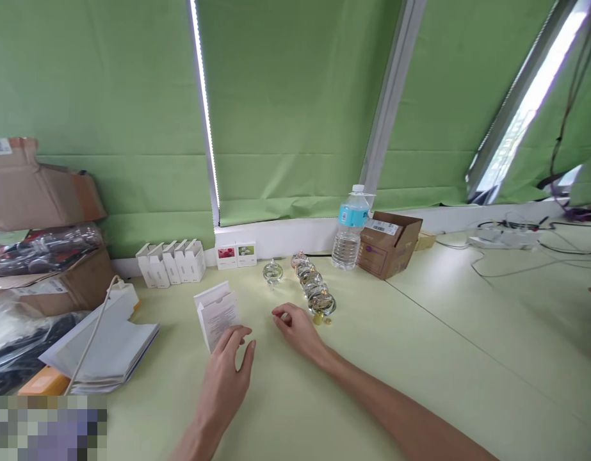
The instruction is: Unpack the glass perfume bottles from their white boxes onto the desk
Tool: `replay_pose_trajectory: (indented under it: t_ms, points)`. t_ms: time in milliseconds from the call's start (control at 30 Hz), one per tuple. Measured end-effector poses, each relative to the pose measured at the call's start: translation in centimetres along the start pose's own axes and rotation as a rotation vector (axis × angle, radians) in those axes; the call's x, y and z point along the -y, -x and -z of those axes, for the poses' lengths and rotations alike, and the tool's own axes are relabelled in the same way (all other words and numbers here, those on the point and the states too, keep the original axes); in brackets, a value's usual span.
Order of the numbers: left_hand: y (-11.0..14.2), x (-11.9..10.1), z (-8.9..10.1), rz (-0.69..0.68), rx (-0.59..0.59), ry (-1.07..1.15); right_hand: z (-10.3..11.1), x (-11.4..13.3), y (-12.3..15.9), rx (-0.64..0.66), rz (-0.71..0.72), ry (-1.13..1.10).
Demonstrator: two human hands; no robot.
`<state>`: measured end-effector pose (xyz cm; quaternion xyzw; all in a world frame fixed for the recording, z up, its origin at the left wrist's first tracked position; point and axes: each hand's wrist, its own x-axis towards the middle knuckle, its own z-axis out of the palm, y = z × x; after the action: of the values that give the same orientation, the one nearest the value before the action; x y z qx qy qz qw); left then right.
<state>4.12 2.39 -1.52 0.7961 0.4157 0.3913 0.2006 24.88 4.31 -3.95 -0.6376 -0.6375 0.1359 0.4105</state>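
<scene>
Left hand (223, 378), grip wide and empty, just beside folded leaflet (217, 315); right hand (299, 331), grip narrow, empty, near row of glass ornaments (313, 285) on surface (372, 358).

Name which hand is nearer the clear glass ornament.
Right: the right hand is in front of the clear glass ornament; the left hand is farther away, front-left of it.

Single head-worn camera, looking forward and steeply down over a pale green table (420, 358) from just behind the hands. Close on the left hand (223, 378) and right hand (298, 330), both low centre. Wide view, slightly tilted, reaching past the table's far edge up to green roller blinds (295, 109).
</scene>
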Motion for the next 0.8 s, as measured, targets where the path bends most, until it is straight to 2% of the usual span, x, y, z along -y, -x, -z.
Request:
replay_pose_trajectory:
  t_ms: [100,200,300,367,400,467,533,600,700,800]
  points:
    - [-0.4,-0.7,1.7,-0.076,-0.13,-0.066,-0.2,0.0,0.2,0.009,-0.005,-0.036]
    - [-1.0,-0.6,3.7,-0.102,-0.362,-0.132,-0.1,0.0,0.2,0.016,-0.007,-0.055]
    - [-1.7,0.2,5.2,-0.016,-0.565,-0.157,0.0,0.2,0.3,0.012,0.002,-0.068]
    - [-2.1,1.2,5.6,0.111,-0.587,-0.114,0.1,0.5,0.4,0.004,0.014,-0.075]
    - [-2.2,1.8,5.6,0.173,-0.544,-0.073,0.1,0.6,0.4,0.001,0.021,-0.079]
    - [-2.4,3.0,5.2,0.268,-0.36,0.035,0.1,0.8,0.5,-0.006,0.036,-0.088]
    - [-2.4,3.9,4.7,0.327,-0.168,0.164,0.2,1.1,0.5,-0.011,0.048,-0.099]
    - [-2.4,4.2,4.3,0.343,-0.066,0.266,0.5,1.6,0.5,-0.014,0.064,-0.12]
    - [-2.3,3.3,4.3,0.294,0.037,0.39,1.5,2.7,0.6,-0.034,0.116,-0.198]
    - [-2.2,1.3,4.8,0.26,0.233,0.564,2.8,4.1,1.0,-0.087,0.193,-0.292]
